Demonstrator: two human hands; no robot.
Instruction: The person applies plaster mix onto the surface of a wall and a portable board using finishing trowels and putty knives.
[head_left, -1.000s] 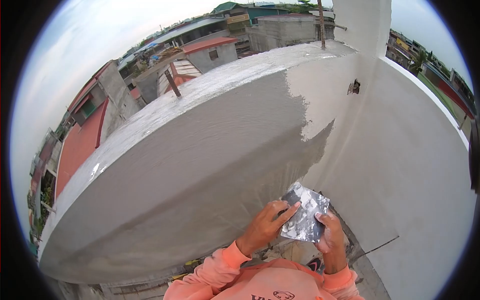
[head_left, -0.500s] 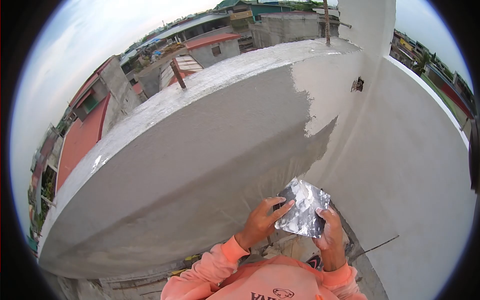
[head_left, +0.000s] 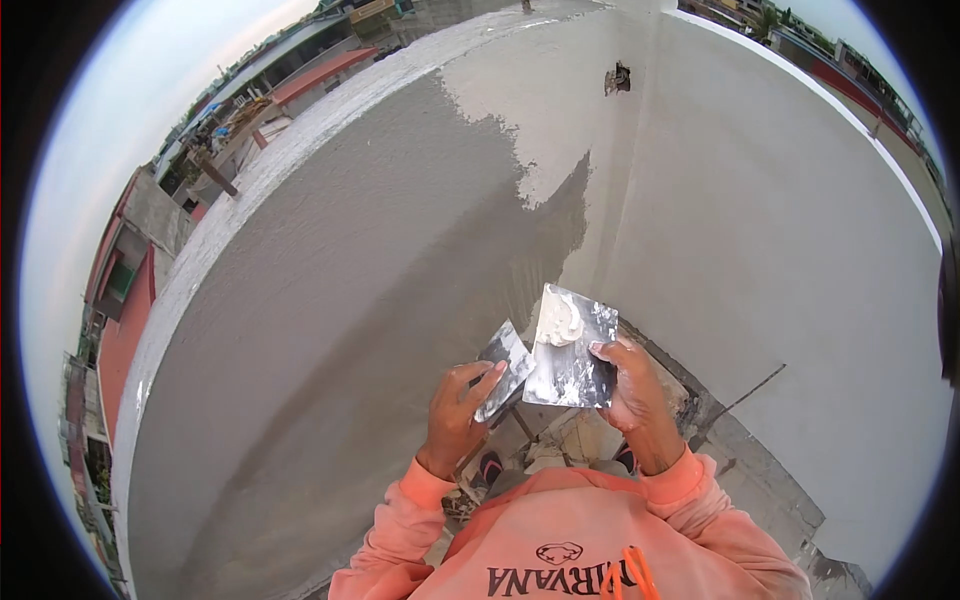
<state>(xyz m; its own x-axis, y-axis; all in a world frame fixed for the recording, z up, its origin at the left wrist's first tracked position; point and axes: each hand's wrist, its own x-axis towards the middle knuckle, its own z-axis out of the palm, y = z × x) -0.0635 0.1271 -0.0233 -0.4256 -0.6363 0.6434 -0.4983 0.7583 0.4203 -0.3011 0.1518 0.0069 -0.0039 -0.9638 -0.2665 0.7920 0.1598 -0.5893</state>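
Observation:
My left hand (head_left: 456, 418) is closed on a small, flat putty spreader (head_left: 513, 372), its dark face smeared with white. In my right hand (head_left: 638, 388) is a larger square putty plate (head_left: 575, 378), gripped at its right edge with the thumb on top. A lump of white putty (head_left: 560, 322) sits on the upper left part of that plate. The spreader's right corner comes right up to the plate's left edge. Beyond both hands stands a grey wall (head_left: 330, 250), partly coated with a pale layer (head_left: 560, 75) near the corner.
A smooth grey wall (head_left: 780, 200) rises on the right, with a thin rod (head_left: 750, 390) sticking out low down. A hole (head_left: 617, 78) opens near the corner. Broken rubble (head_left: 580, 440) lies around my feet. Rooftops (head_left: 130, 310) show beyond the left wall's ledge (head_left: 290, 125).
The spreader has come away to the left of the plate it overlapped, and the putty lump now shows. My view has tilted down and turned right.

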